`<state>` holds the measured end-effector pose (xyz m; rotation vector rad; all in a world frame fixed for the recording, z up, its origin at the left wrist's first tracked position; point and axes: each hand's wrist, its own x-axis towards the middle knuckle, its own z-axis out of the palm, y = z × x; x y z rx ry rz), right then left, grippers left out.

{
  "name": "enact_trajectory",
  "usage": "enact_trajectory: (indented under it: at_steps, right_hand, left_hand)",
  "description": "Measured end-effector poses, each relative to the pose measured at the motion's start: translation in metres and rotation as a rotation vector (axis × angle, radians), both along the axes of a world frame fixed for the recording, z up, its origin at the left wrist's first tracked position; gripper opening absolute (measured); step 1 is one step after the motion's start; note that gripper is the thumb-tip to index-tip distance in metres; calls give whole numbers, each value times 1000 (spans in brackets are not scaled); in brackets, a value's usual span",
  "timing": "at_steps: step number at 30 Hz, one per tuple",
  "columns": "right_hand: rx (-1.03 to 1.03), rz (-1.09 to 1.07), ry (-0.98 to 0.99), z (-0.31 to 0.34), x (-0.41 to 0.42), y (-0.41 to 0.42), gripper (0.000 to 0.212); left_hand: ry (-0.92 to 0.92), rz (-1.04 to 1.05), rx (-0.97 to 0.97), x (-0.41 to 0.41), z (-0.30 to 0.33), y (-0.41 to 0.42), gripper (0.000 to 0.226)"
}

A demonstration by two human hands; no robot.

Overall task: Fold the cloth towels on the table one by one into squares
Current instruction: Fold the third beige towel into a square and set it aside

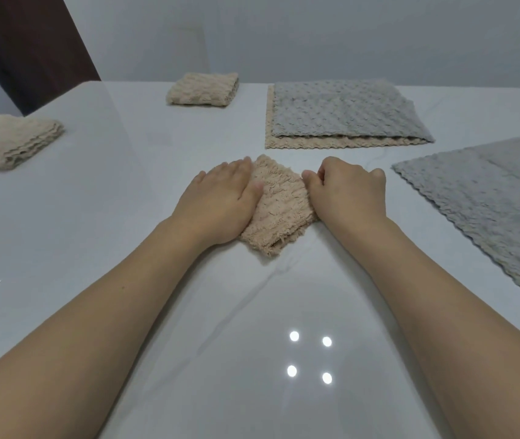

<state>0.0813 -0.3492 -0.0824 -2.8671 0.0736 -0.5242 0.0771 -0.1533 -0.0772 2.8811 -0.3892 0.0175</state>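
You are at the closing stage of one fold. The beige towel in hand [279,204] lies at the centre of the worktop [94,217], already reduced to a small, roughly square packet, turned so that one corner points toward you.

Your left hand [220,201] lies flat on the packet's left portion, fingers [239,167] extended and held together, pressing down rather than gripping. Your right hand [347,191] rests against the packet's right edge with its fingers curled inward; they appear to pinch that edge, but the contact point is hidden, so you cannot confirm a grip.

Next move, as a judgement: flatten and square the edges, release the packet, then set it with the finished ones on the left. After that, take the next unfolded towel from the right side. The pile is thick, so expect the layers to spring back unless pressed firmly.

Count of items:
- Folded beige towels set aside: two. One sits at the left edge [11,144], one at the far centre [203,89].
- Towel in hand: one.
- Towels awaiting folding: at least three. A grey towel [344,110] lies on top of a beige towel [331,143] at the far right; another grey towel [486,204] lies at the near right, partly out of frame.
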Motion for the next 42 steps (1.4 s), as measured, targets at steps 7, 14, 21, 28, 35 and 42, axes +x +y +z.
enact_trajectory:
  at_steps: [7,14,21,28,35,42]
  right_hand:
    - [169,7,81,9,-3,-1,58]
    - [368,168,60,12,-17,5,46]
    - [449,282,207,16,-31,48,44]
    - [424,472,320,16,-51,122,35]
    - [304,629,343,17,-76,169,35]
    - [244,681,315,15,-91,191,37]
  left_hand:
    - [-81,243,-155,2,8,0,39]
    - [38,395,-162,-27,25,-5,22]
    - [141,350,-657,-68,32,54,13]
    - [-3,427,-294,-124,25,133,32]
    - [-179,446,-99,-175,9,181,30]
    - [-248,502,8,-189,2,199,23]
